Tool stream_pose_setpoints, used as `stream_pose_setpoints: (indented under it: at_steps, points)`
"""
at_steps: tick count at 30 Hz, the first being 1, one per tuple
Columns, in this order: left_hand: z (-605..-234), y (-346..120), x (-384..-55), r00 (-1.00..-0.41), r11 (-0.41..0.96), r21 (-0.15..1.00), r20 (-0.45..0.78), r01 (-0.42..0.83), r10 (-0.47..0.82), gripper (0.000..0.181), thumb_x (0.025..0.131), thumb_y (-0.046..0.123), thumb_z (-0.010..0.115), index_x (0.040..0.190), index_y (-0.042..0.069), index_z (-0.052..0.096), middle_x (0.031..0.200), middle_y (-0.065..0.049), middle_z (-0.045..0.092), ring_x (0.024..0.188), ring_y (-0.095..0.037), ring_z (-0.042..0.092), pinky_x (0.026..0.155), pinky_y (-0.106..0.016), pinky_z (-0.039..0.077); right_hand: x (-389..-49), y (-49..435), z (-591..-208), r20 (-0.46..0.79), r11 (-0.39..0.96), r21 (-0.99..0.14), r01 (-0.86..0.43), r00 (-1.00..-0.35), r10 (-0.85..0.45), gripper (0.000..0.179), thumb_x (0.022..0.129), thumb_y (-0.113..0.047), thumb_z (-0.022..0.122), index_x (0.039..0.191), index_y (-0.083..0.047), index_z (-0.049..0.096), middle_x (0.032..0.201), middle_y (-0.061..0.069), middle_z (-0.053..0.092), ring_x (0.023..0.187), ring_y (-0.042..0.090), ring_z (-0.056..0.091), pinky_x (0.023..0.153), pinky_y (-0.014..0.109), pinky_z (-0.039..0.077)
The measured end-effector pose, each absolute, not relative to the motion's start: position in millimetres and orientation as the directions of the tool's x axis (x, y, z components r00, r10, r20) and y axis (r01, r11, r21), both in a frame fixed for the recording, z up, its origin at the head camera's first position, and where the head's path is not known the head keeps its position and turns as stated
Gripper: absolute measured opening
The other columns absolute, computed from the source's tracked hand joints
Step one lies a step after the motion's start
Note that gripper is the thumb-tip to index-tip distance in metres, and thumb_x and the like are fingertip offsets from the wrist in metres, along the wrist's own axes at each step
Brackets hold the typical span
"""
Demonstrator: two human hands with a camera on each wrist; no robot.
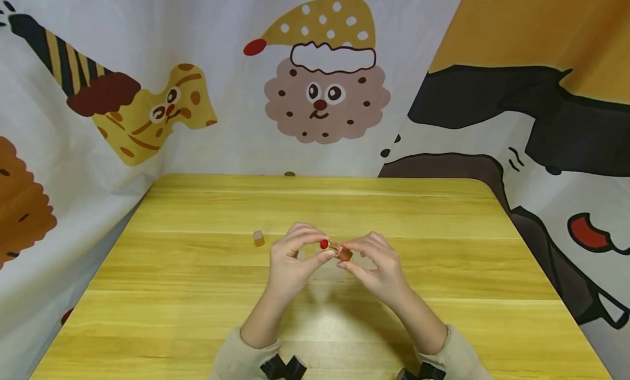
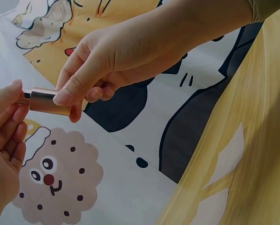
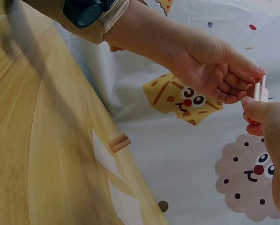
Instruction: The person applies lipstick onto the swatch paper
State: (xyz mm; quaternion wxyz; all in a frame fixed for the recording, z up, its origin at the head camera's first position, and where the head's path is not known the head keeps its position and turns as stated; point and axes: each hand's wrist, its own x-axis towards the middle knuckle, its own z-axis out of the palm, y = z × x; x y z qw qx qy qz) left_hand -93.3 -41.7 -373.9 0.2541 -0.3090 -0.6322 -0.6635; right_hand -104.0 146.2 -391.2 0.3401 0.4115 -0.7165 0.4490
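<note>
A lipstick (image 1: 343, 253) with a red tip and a rose-gold case is held between both hands above the table. My left hand (image 1: 292, 254) pinches it near the red end, between thumb and fingers. The case's other end is pinched by the thumb and fingers of my right hand (image 1: 381, 264). In the left wrist view the shiny case (image 2: 50, 101) spans the gap between the two hands. A small rose-gold cap (image 1: 258, 238) stands on the table, to the left of my left hand; the right wrist view also shows this cap (image 3: 119, 142).
The wooden table (image 1: 197, 303) has its far edge near a printed cloth (image 1: 221, 145) with cartoon snack faces. Black devices (image 1: 284, 367) are strapped at both wrists, over light sleeves.
</note>
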Motion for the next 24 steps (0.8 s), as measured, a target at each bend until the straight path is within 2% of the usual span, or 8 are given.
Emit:
stream_pose_setpoints:
  at_steps: [5,14,24]
  points:
    - [-374.0,-42.1,-93.1,-0.688,-0.079,0.690,0.724,0.719,0.058,0.018,0.072,-0.004,0.080,0.087,-0.005,0.070,0.086,-0.015,0.068,0.087,-0.023,0.058,0.080,-0.031,0.052,-104.0,146.3,-390.5,0.864,0.249,-0.354,-0.902,-0.417,-0.283,0.031,0.087,-0.029,0.070,0.092,0.001,0.070,0.082,0.007,0.069,0.070,0.016,0.054,0.063,0.021,0.041]
    - [-373.2,-42.3,-92.9,-0.687,-0.089,0.690,0.724,0.719,0.068,0.020,0.068,-0.012,0.079,0.086,-0.008,0.069,0.087,-0.012,0.069,0.087,-0.023,0.057,0.080,-0.030,0.051,-104.5,146.2,-391.2,0.871,0.222,-0.343,-0.913,-0.398,-0.290,0.031,0.089,-0.027,0.068,0.094,0.004,0.070,0.083,0.009,0.070,0.069,0.016,0.054,0.062,0.021,0.041]
    - [-372.6,-42.1,-93.0,-0.669,-0.098,0.673,0.740,0.733,0.070,0.020,0.069,-0.011,0.079,0.087,-0.008,0.069,0.086,-0.016,0.068,0.087,-0.023,0.057,0.080,-0.029,0.051,-104.4,145.7,-391.6,0.868,0.205,-0.335,-0.920,-0.386,-0.313,0.030,0.093,-0.025,0.065,0.097,0.005,0.069,0.088,0.011,0.071,0.069,0.015,0.053,0.062,0.020,0.040]
